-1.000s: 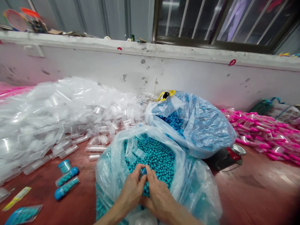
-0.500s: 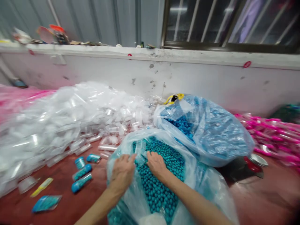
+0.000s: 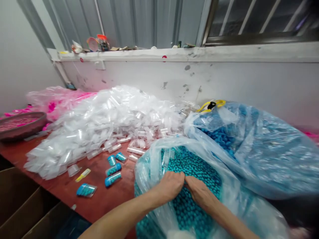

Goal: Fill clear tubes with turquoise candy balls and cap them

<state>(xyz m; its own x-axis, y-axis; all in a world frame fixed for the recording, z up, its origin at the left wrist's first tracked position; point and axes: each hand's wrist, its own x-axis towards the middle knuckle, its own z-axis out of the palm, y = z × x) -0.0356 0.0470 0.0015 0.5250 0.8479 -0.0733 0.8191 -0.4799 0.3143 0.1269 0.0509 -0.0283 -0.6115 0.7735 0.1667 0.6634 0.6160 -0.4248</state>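
Both my hands are over an open plastic bag (image 3: 152, 156) full of small round teal beads (image 3: 191, 166). My left hand (image 3: 170, 186) is closed, its knuckles up, and its fingertips meet those of my right hand (image 3: 199, 190). The right hand's fingers are also curled together. Whatever sits between the fingertips is hidden. Just beyond my left hand, a clear plastic tube (image 3: 167, 156) lies on the beads near the bag's left rim. On the red table (image 3: 99, 202) to the left are several clear tubes with blue ends and teal contents (image 3: 113, 179).
A large heap of clear empty tubes (image 3: 107, 113) spreads across the back left. Behind the bead bag, on the right, lies a bag of blue pieces (image 3: 221, 136). A yellow strip (image 3: 83, 175) rests near the table's left edge. A round basin (image 3: 30, 127) stands far left.
My hands have come together over the beads; earlier they were apart near the clear tubes. The view has swung left, bringing the basin and the boxes below the table into sight.
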